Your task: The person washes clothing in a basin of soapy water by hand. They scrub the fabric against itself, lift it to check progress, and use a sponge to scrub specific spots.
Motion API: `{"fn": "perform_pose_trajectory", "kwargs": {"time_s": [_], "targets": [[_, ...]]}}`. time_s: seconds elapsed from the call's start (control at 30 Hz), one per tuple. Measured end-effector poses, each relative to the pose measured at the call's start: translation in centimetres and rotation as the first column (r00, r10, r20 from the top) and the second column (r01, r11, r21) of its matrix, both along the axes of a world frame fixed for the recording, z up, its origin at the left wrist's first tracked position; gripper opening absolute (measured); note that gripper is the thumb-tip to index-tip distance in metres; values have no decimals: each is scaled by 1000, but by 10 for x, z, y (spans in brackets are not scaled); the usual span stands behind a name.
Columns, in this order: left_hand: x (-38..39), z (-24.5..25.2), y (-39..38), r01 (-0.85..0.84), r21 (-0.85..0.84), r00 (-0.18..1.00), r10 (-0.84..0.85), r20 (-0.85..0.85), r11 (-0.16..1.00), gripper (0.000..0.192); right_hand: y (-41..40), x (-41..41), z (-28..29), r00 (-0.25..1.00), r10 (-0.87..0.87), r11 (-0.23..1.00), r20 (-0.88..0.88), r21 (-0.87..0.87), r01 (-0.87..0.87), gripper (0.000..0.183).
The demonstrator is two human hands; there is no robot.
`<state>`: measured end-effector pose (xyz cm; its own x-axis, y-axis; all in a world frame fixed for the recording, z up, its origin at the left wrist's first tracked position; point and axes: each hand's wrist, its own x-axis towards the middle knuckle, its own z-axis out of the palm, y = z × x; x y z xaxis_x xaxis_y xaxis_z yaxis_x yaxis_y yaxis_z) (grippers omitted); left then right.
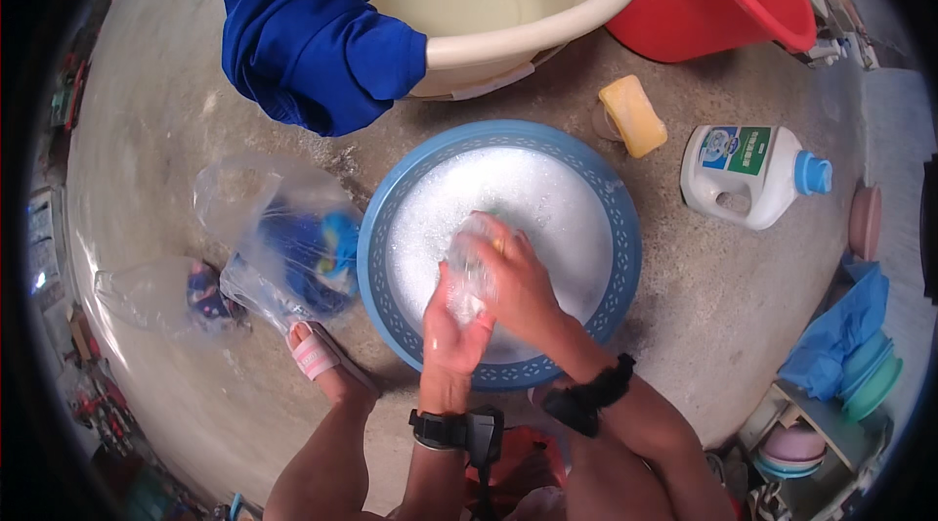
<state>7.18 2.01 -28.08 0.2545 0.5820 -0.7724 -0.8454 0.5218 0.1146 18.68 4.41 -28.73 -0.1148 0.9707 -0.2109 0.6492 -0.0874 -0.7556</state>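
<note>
A blue plastic basin (630, 257) with a patterned rim stands on the floor before me, full of white suds (564, 228). Over its middle, both my hands hold a wet, foamy, partly see-through item (471, 275); what it is cannot be told. My left hand (454, 338) is below and to the left, palm up, against the item. My right hand (516, 279) lies over the item from the right, its fingers curled on it. Blur and foam hide part of the fingers.
Blue cloth (315, 44) hangs over a cream tub's rim (513, 44); a red tub (689, 30) stands beside it. Yellow soap (634, 116) and a white detergent bottle (740, 176) lie right. Clear plastic bags (286, 250) with cloth inside lie left, near my sandalled foot (322, 360).
</note>
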Motion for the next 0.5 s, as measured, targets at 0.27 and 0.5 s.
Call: {"fn": "perform_pose_trajectory", "kwargs": {"time_s": [0.27, 0.5], "targets": [[-4, 3, 9, 87, 17, 982, -82, -172, 996, 50, 22, 38, -6, 765, -458, 869, -452, -409, 279, 31], [5, -1, 9, -59, 43, 997, 57, 58, 997, 49, -6, 2, 8, 994, 86, 978, -70, 197, -71, 45]]}}
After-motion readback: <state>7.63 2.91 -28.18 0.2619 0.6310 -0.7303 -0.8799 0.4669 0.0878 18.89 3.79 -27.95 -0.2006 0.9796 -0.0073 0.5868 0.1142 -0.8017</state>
